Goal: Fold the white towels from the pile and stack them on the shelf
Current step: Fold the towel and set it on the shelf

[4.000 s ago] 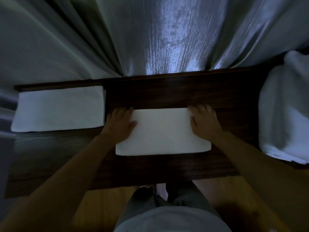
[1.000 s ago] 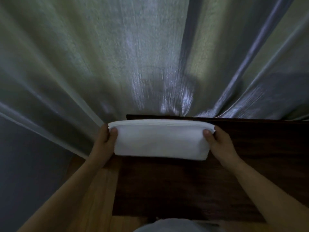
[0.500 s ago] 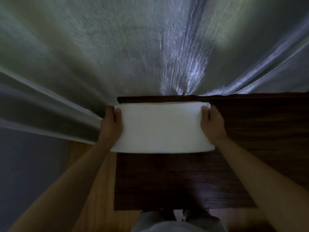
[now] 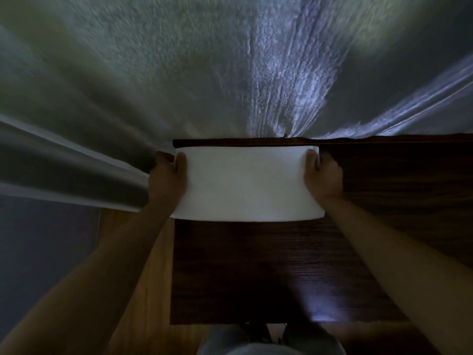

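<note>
A folded white towel [image 4: 245, 183] is at the far left corner of the dark wooden shelf top [image 4: 256, 272], its far edge close to the back rail. My left hand [image 4: 167, 180] grips its left end, thumb on top. My right hand [image 4: 323, 175] grips its right end the same way. Whether the towel rests on another towel below it, I cannot tell. The towel pile is out of view.
Grey curtains [image 4: 179, 73] hang right behind the shelf and fall past its left side. Wooden floor [image 4: 151, 278] shows left of the shelf. My legs [image 4: 268, 342] are at the bottom edge.
Four seconds ago the towel lay flat mid-shelf under both palms. Since then both hands have carried it left to the shelf's far corner and lowered it there; the view has tilted down.
</note>
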